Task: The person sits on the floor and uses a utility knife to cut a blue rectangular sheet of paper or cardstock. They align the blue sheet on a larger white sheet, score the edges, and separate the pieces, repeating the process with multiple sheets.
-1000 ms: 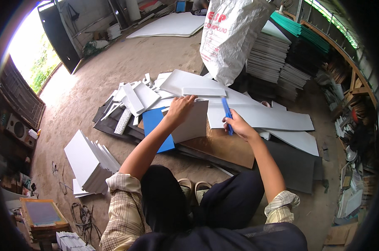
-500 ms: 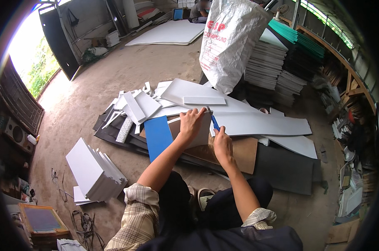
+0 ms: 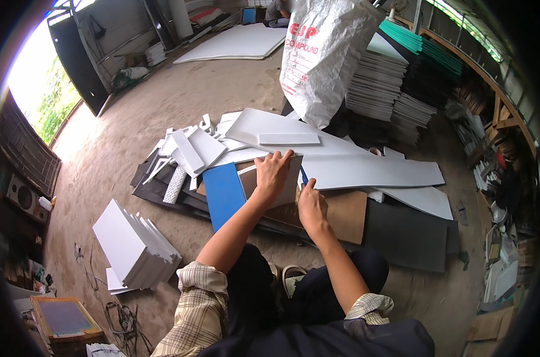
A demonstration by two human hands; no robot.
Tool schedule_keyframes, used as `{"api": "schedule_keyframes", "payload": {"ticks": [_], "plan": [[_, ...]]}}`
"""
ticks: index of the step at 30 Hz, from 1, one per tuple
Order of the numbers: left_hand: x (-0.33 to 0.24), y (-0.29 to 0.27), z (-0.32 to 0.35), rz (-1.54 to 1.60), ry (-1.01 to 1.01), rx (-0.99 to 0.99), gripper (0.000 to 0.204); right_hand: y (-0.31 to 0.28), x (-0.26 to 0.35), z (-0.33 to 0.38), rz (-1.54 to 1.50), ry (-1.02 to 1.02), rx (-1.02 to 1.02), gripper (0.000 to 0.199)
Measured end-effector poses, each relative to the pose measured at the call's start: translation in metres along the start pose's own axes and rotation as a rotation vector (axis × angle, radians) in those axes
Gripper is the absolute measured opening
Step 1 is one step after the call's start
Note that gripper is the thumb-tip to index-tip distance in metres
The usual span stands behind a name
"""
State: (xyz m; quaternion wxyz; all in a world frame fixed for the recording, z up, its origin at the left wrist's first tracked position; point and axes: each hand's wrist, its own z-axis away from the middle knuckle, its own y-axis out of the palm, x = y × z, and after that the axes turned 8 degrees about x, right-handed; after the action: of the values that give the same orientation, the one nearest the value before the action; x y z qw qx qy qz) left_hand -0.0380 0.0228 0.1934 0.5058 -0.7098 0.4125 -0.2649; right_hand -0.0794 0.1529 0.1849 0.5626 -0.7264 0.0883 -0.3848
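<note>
My left hand (image 3: 273,177) presses with spread fingers on a grey-brown rectangular sheet (image 3: 286,195), its fingertips near the far edge. In my closed right hand (image 3: 313,208) is a blue utility knife (image 3: 304,175), its tip at the sheet's right edge. A brown board (image 3: 344,219) lies beneath. To the left of the sheet rests a blue sheet (image 3: 223,191). A long white foam sheet (image 3: 371,171) stretches off to the right behind the knife. What lies directly under the blade is too small to make out.
White offcuts (image 3: 188,152) are heaped at the far left of the work pile. A stack of white blocks (image 3: 127,244) stands on the floor to my left. Behind the pile are a white woven sack (image 3: 323,65) and stacked sheets (image 3: 374,86). Dark sheets (image 3: 406,238) extend right.
The knife and my right hand have come slightly toward me along the sheet's right edge. My left hand stays on the sheet. The whole view has shifted a little.
</note>
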Motion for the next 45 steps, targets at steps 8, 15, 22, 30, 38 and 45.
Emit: {"api": "schedule_keyframes", "payload": {"ticks": [8,15,22,30,38,45], "plan": [[0.0,0.003,0.0,0.13,-0.032,-0.021,0.027,-0.006,0.002,-0.014,-0.077,-0.061,0.016,0.026],[-0.005,-0.006,0.004,0.2,-0.078,0.026,0.024,-0.009,0.004,-0.009,-0.105,-0.054,0.051,0.024],[-0.002,-0.002,0.004,0.151,0.03,-0.069,0.015,-0.01,0.005,-0.012,-0.122,0.02,0.133,0.021],[-0.007,-0.016,-0.004,0.394,-0.124,-0.095,0.016,-0.01,0.01,-0.023,-0.097,0.056,0.159,0.017],[0.0,-0.002,-0.006,0.376,-0.16,-0.199,0.019,0.008,0.001,-0.015,-0.104,0.069,0.162,0.017],[-0.007,-0.006,-0.013,0.341,-0.206,-0.123,0.018,0.006,0.001,-0.031,-0.175,0.091,0.202,0.016]]}}
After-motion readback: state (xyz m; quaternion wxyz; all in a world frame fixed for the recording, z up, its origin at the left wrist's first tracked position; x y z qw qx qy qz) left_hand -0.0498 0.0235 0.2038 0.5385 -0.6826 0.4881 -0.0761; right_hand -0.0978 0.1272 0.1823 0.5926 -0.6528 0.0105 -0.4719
